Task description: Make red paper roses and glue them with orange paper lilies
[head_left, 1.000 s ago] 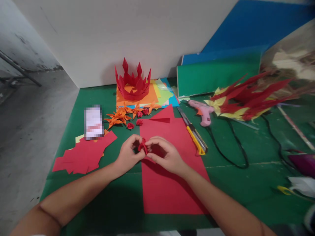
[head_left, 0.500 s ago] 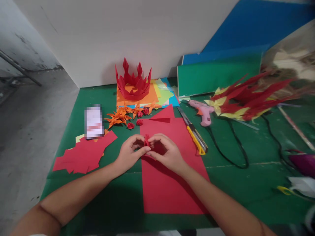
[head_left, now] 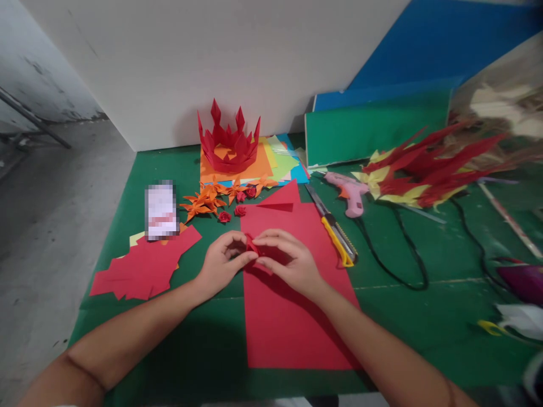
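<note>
Between the fingertips of both hands is a small piece of folded red paper, partly covered by the fingers. My left hand pinches its left side with thumb and fingers, and my right hand grips the right side. Both are above a large red paper sheet. Small red paper roses and orange paper flowers lie just beyond my hands. Farther back, a red paper crown stands upright on a stack of coloured paper.
Right of the sheet lie a yellow utility knife and a pink glue gun with a black cord. A red and yellow paper piece is at the right. Cut red paper and a blurred-out phone-like object are on the left.
My fingers have shifted slightly around the folded red paper, which now shows a different angle between them. Objects on the table stay where they were.
</note>
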Tool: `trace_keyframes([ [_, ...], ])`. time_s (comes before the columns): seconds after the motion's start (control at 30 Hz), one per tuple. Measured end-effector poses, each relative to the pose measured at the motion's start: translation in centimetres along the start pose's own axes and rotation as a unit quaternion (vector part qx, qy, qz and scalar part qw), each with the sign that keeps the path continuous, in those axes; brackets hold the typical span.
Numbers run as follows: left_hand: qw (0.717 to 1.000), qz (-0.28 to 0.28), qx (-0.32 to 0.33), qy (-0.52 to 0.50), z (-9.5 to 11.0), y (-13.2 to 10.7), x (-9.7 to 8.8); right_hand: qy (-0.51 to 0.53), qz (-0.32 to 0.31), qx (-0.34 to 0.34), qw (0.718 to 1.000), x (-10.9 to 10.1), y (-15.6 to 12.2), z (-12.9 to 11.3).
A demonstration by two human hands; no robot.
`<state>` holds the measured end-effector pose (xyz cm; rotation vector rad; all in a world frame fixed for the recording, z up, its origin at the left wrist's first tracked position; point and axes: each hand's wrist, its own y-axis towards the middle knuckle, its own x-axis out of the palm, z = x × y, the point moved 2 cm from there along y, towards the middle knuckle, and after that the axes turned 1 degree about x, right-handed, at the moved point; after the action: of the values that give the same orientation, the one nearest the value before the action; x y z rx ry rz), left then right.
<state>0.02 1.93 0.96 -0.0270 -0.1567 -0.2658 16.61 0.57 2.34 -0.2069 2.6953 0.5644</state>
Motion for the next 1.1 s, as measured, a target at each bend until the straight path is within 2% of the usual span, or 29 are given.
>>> trace_keyframes([
  [0.63, 0.999, -0.031, 0.028, 0.028, -0.04, -0.20, 0.11, -0.013, -0.004, -0.008, 1.000, -0.58, 0.16, 0.11],
  [0.93, 0.989, 0.005, 0.086, 0.121, 0.25, -0.27, -0.10, -0.048, 0.001, -0.036, 0.998, -0.21, -0.22, -0.21],
  [1.1, 0.980, -0.007, 0.101, 0.169, 0.38, -0.41, 0.09, -0.050, 0.021, -0.021, 0.998, 0.16, -0.36, -0.35],
])
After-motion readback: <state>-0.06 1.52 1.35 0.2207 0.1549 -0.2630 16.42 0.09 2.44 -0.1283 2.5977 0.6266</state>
